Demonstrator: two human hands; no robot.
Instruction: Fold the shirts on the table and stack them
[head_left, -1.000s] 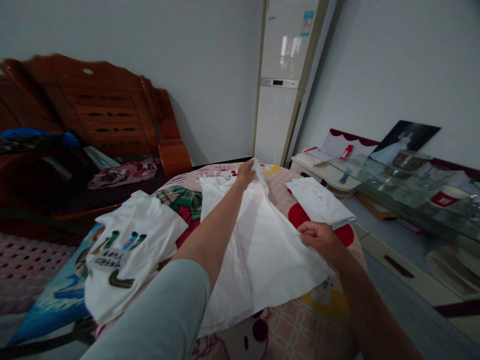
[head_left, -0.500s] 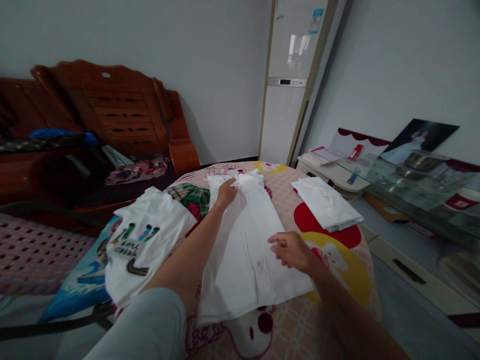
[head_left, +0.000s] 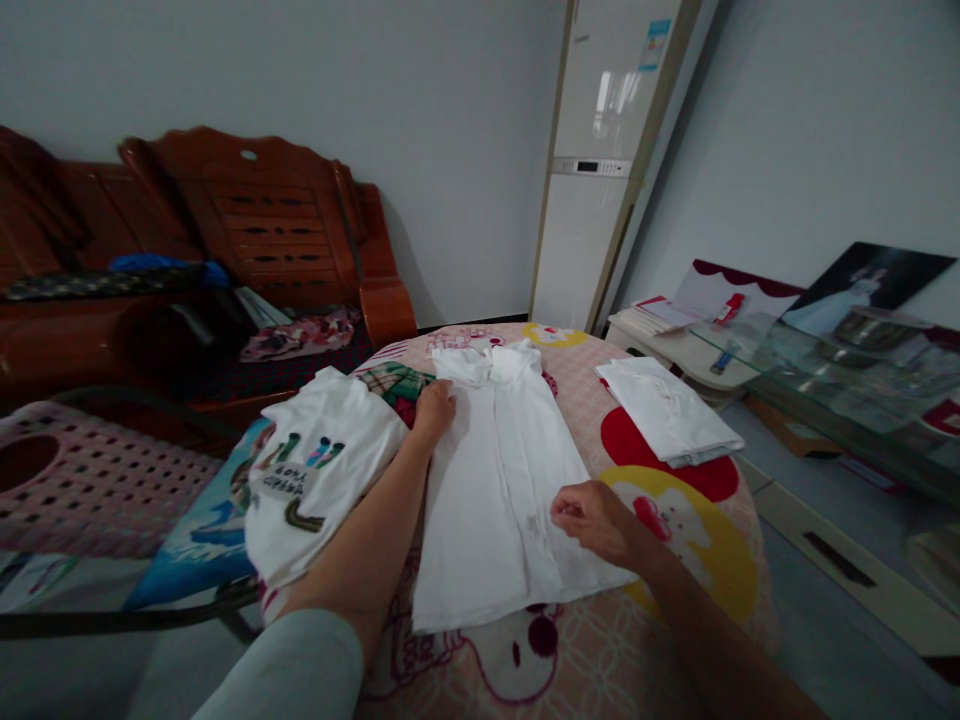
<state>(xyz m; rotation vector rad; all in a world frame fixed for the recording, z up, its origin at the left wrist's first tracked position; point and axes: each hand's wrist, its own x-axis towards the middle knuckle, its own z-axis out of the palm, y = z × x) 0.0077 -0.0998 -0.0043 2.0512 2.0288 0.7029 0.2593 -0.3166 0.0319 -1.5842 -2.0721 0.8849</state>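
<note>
A white garment (head_left: 495, 490) lies spread lengthwise on the patterned tablecloth (head_left: 600, 640), collar at the far end. My left hand (head_left: 436, 409) is at its upper left edge, fingers curled; whether it pinches the cloth is hidden. Over the garment's lower right side is my right hand (head_left: 592, 515), its fingers curled together at the edge; what they hold, if anything, is too small to tell. A folded white garment (head_left: 667, 412) lies at the table's right. On the left are a white printed shirt (head_left: 319, 470) and green plaid cloth (head_left: 394, 382).
Behind the table on the left stands a wooden bench (head_left: 277, 220) with cloths on it. A woven chair (head_left: 112, 485) is at near left. To the right are a glass shelf (head_left: 825, 385) and a white cabinet (head_left: 675, 345). A tall white appliance (head_left: 589, 220) stands behind.
My left hand has moved from the collar down to the garment's left edge. The fingers of my right hand have curled in. The whole view has shifted slightly, and the garment's left side lies straighter.
</note>
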